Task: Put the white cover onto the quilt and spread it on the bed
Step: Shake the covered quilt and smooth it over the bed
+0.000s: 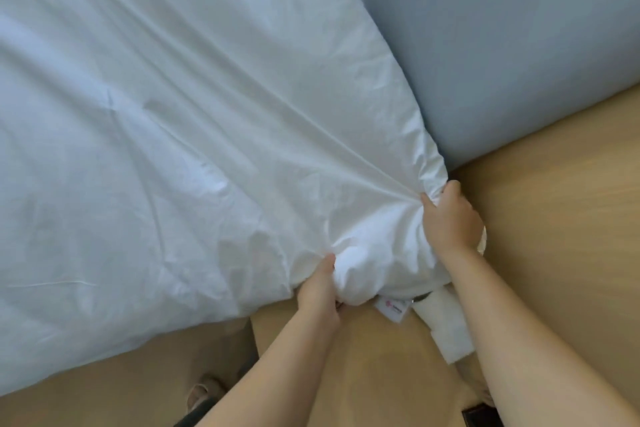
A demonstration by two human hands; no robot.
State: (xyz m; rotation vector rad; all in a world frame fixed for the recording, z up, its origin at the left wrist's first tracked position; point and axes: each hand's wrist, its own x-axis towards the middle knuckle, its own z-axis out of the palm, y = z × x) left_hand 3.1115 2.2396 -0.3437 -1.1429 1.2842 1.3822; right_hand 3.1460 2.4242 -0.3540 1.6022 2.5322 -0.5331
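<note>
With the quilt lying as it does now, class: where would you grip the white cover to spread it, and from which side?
Grip the white cover at its bunched near corner, from the floor side, as the left hand and right hand do: creases fan from it, so pulling there likely tensions the cover.

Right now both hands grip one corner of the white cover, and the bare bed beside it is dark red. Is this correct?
Not quite. The head view shows that the bare bed is pale blue, not dark red. The rest holds: the left hand and the right hand both grip one corner of the white cover.
</note>
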